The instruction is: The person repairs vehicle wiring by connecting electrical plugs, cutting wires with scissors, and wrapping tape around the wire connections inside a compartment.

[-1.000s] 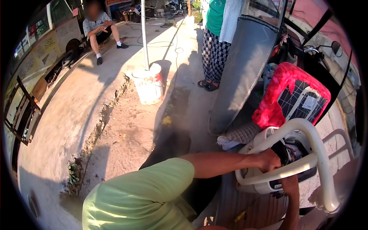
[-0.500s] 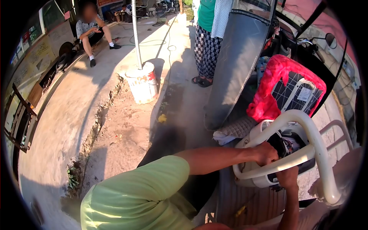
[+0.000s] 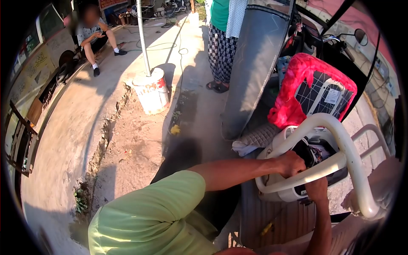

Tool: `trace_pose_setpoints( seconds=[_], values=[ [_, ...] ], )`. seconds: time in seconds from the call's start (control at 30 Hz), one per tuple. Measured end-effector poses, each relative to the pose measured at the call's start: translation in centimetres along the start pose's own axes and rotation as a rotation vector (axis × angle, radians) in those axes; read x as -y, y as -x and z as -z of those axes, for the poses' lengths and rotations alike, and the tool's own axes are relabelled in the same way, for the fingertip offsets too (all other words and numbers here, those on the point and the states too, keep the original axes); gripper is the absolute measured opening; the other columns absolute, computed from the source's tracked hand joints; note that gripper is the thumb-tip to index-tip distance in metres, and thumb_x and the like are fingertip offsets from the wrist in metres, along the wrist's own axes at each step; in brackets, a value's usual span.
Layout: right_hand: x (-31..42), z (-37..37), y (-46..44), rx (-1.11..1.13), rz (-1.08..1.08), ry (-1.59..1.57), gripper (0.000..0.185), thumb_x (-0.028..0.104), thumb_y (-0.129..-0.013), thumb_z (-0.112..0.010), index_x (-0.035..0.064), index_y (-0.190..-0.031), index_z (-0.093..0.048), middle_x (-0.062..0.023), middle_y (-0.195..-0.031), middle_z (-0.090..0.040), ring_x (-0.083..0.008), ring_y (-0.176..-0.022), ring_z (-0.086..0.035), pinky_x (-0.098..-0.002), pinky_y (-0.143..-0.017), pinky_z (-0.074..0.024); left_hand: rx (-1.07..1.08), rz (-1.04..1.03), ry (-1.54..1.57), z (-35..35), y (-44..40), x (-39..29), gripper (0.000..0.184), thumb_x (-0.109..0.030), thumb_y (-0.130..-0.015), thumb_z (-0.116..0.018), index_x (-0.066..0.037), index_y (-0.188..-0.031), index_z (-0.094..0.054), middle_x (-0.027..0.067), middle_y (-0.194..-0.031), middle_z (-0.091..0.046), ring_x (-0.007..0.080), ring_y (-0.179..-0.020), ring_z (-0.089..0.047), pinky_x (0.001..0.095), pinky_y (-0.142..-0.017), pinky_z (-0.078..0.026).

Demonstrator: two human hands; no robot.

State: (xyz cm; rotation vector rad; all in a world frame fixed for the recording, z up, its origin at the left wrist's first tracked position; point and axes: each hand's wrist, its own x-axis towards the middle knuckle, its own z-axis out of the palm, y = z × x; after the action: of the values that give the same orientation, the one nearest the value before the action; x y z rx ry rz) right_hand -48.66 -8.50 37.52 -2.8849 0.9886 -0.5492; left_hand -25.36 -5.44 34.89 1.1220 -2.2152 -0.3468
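My left hand reaches across from the left and is closed at the near edge of an open white compartment. Its fingers are curled, and whatever they hold is too hidden to name. Dark wiring shows inside the compartment just beyond them. Below it, my right hand comes up from the bottom, its fingers mostly hidden behind the thick cream tube rail. A raised seat with red plush trim leans open above the compartment.
A yellow-handled tool lies on the ribbed floor. Beyond stand a grey vehicle panel and a white bucket holding a pole. One person stands behind the panel; another person sits at the upper left.
The view has shifted, so the scene sits further left and slightly higher. Both hands stay at the compartment, with my left hand slightly lower against the wiring.
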Motion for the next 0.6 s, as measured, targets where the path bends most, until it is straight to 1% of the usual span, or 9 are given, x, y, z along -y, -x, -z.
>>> trace_pose_setpoints(
  seconds=[0.07, 0.13, 0.27, 0.33, 0.4, 0.53, 0.6],
  values=[
    [-0.1, -0.4, 0.0, -0.103, 0.034, -0.052, 0.014, 0.012, -0.087, -0.068, 0.0013, -0.096, -0.067, -0.0227, -0.09, -0.067, -0.0482, -0.088, -0.062, -0.0527, -0.076, -0.0498, -0.011, 0.001, 0.006, 0.0, 0.0, -0.1, 0.026, -0.036, -0.074, -0.068, -0.014, -0.087, -0.074, 0.0173, -0.083, -0.071, 0.042, -0.083, -0.068, 0.052, -0.071, -0.053],
    [-0.9, -1.1, 0.1, -0.16, 0.051, -0.109, 0.015, 0.012, -0.087, -0.069, 0.0013, -0.097, -0.067, -0.0222, -0.091, -0.067, -0.0474, -0.087, -0.062, -0.052, -0.076, -0.0497, -0.031, -0.002, 0.01, -0.1, 0.1, 0.0, 0.026, -0.036, -0.074, -0.068, -0.014, -0.086, -0.074, 0.0173, -0.083, -0.071, 0.0422, -0.082, -0.068, 0.052, -0.07, -0.052],
    [-1.0, -1.1, 0.4, -0.148, 0.069, -0.155, 0.018, 0.012, -0.086, -0.071, 0.0011, -0.1, -0.068, -0.0219, -0.093, -0.067, -0.0466, -0.087, -0.061, -0.0514, -0.075, -0.0494, -0.005, 0.016, 0.008, 0.1, 0.0, -0.2, 0.025, -0.036, -0.074, -0.069, -0.014, -0.085, -0.073, 0.0168, -0.082, -0.071, 0.0421, -0.082, -0.068, 0.052, -0.07, -0.052],
    [-2.7, -1.8, 0.8, -0.124, 0.134, -0.136, 0.035, 0.01, -0.088, -0.073, -0.0042, -0.116, -0.058, -0.0272, -0.099, -0.064, -0.0502, -0.093, -0.06, -0.0524, -0.081, -0.0498, -0.015, 0.007, 0.017, 0.1, 0.1, -0.1, 0.024, -0.036, -0.074, -0.069, -0.015, -0.084, -0.073, 0.0165, -0.082, -0.071, 0.042, -0.082, -0.068, 0.052, -0.07, -0.052],
    [-2.4, -1.5, 0.9, -0.105, 0.156, -0.134, 0.042, 0.009, -0.088, -0.074, -0.006, -0.122, -0.054, -0.0291, -0.101, -0.062, -0.0519, -0.094, -0.059, -0.053, -0.082, -0.05, 0.008, 0.02, 0.03, 0.4, 0.1, -0.2, 0.025, -0.037, -0.074, -0.069, -0.014, -0.085, -0.072, 0.0162, -0.083, -0.071, 0.0418, -0.083, -0.068, 0.0523, -0.07, -0.052],
    [-0.4, 0.1, 0.0, -0.087, 0.191, -0.118, 0.03, 0.008, -0.087, -0.073, -0.0028, -0.111, -0.059, -0.0261, -0.093, -0.063, -0.0514, -0.086, -0.059, -0.0538, -0.075, -0.0497, 0.019, 0.015, 0.028, 0.3, 0.0, -0.2, 0.026, -0.037, -0.074, -0.069, -0.014, -0.085, -0.072, 0.0152, -0.086, -0.072, 0.0409, -0.085, -0.068, 0.0528, -0.072, -0.053],
    [0.4, 0.6, -0.2, -0.093, 0.219, -0.1, 0.025, 0.008, -0.087, -0.073, -0.0018, -0.106, -0.061, -0.025, -0.09, -0.064, -0.0512, -0.083, -0.059, -0.0541, -0.073, -0.0492, 0.05, 0.046, 0.016, 0.4, -0.1, -0.4, 0.026, -0.036, -0.074, -0.068, -0.013, -0.086, -0.072, 0.0145, -0.089, -0.072, 0.0405, -0.087, -0.069, 0.0527, -0.073, -0.053]
  ],
)
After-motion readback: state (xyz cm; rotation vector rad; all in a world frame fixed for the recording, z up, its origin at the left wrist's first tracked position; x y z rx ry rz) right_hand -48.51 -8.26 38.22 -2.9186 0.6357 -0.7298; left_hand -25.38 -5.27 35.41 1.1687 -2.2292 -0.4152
